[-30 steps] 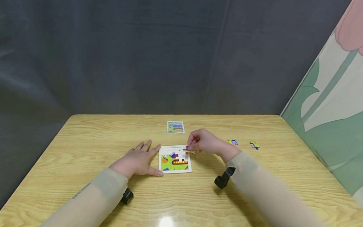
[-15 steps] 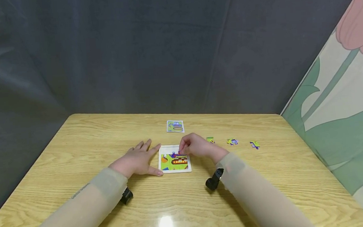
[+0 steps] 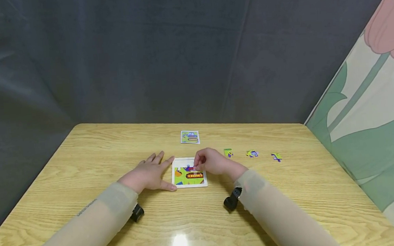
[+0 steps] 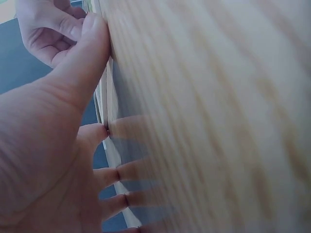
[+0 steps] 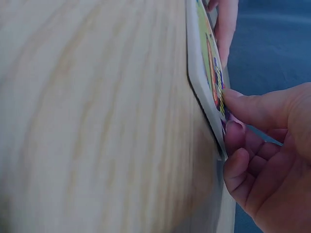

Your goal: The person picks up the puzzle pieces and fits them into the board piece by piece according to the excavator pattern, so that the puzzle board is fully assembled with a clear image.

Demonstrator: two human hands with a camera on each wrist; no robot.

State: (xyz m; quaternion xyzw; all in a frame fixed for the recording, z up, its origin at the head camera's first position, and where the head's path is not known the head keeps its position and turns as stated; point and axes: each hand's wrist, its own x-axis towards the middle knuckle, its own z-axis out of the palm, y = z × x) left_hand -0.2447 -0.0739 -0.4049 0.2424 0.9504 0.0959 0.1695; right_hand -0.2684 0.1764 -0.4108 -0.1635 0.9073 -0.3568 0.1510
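A white puzzle tray [image 3: 191,186] lies on the table with a partly filled picture of a digger on green. My left hand [image 3: 149,174] lies with fingers spread along the tray's left side, thumb and forefinger touching its edge. Over the tray's upper right part, my right hand [image 3: 210,162] pinches a puzzle piece between thumb and fingers. That puzzle piece [image 5: 220,99] has yellow and dark stripes and sits down in the picture, beside the orange track. The fingers cover part of it. In the left wrist view, the left thumb [image 4: 87,58] lies along the tray's edge.
Three loose puzzle pieces lie to the right of the tray: one piece [image 3: 228,152] near the right hand, a second piece [image 3: 252,154], and a third piece [image 3: 276,157]. Behind the tray is a small picture card [image 3: 189,137]. A dark curtain [image 3: 178,55] hangs beyond the table.
My right hand has brought the striped piece left and down from above the tray's right side into the picture. One loose piece it hid has come into sight. The left hand stays put.
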